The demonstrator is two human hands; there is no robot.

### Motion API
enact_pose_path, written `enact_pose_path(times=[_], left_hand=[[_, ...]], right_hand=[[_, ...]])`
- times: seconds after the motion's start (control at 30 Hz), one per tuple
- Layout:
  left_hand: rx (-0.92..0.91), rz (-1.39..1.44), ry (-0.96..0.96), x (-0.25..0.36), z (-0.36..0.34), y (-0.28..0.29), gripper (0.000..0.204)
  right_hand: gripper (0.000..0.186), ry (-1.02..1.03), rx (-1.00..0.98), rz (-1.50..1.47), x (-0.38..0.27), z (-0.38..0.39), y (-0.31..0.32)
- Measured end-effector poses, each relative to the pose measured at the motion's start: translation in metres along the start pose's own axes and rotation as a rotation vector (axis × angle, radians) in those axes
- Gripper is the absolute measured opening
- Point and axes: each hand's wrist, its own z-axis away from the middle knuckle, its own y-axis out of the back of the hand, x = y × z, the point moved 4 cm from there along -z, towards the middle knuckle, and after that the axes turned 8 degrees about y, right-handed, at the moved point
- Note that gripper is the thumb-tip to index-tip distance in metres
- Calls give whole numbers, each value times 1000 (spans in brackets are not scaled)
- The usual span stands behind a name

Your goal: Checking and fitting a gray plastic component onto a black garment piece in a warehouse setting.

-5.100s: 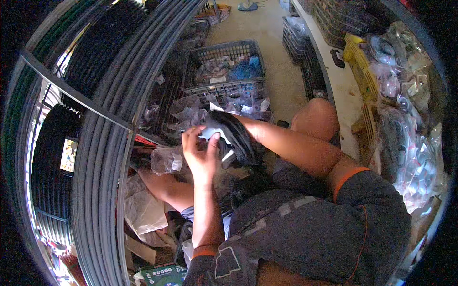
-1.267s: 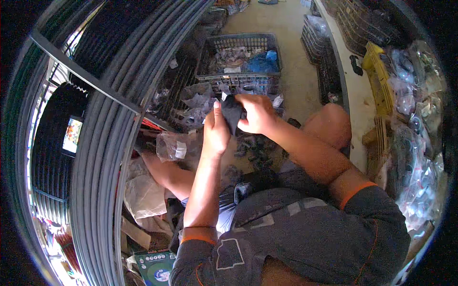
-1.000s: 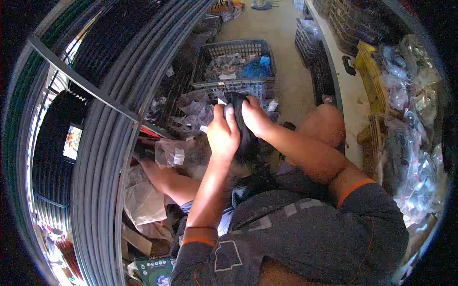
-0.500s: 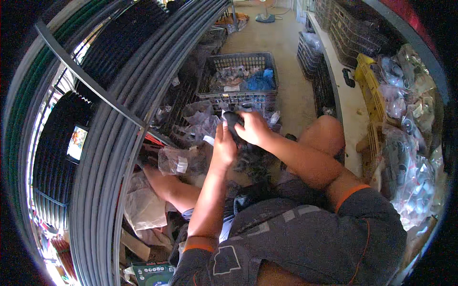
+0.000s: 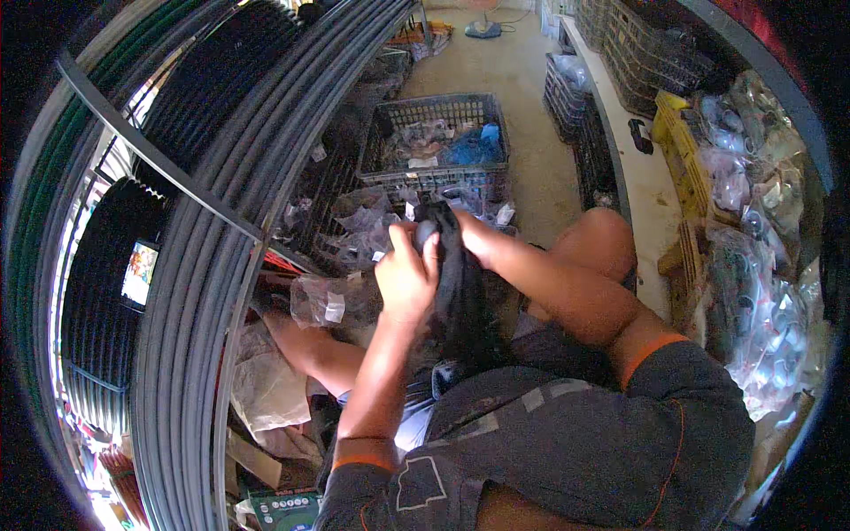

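Observation:
In front of my lap, my left hand [image 5: 407, 276] is closed, thumb against fingers, on a small dark grey rounded piece [image 5: 427, 232]. Just to its right, my right hand [image 5: 475, 237] grips a black cloth [image 5: 459, 288] near its top; some of those fingers are hidden behind it. The cloth hangs down toward my lap and lies against the dark piece. Whether the two touch firmly, I cannot tell. Beyond my hands lie crumpled clear plastic bags [image 5: 359, 217] with white labels.
A black plastic crate [image 5: 434, 177] with bags and blue material stands ahead. Grey pipes [image 5: 221, 177] on a rack run along my left. At right, a pale ledge [image 5: 651, 190] carries a yellow crate [image 5: 682, 150] and bagged parts [image 5: 761, 301]. A brown paper bag [image 5: 270, 380] lies lower left.
The black cloth has come up between my hands, held by the right one. My left hand has turned and shifted slightly left, with the dark piece in its fingers.

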Motion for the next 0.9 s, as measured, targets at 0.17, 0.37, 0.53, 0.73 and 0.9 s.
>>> enact_pose_path(times=[0.17,0.37,0.53,0.73,0.9], left_hand=[[-67,-40,-653,13,-18,36,40],[-184,-11,-512,-2,-20,29,46],[-75,230,-154,-17,-11,6,42],[-139,847,335,-11,18,-20,27],[-594,1513,852,-1,47,-18,43]], right_hand=[[30,-233,-71,-197,-6,6,-3],[28,-200,-55,-124,6,8,-8],[30,398,16,129,-13,12,-23],[20,567,145,985,-57,38,-33],[30,1050,-107,1272,-91,58,-60]])
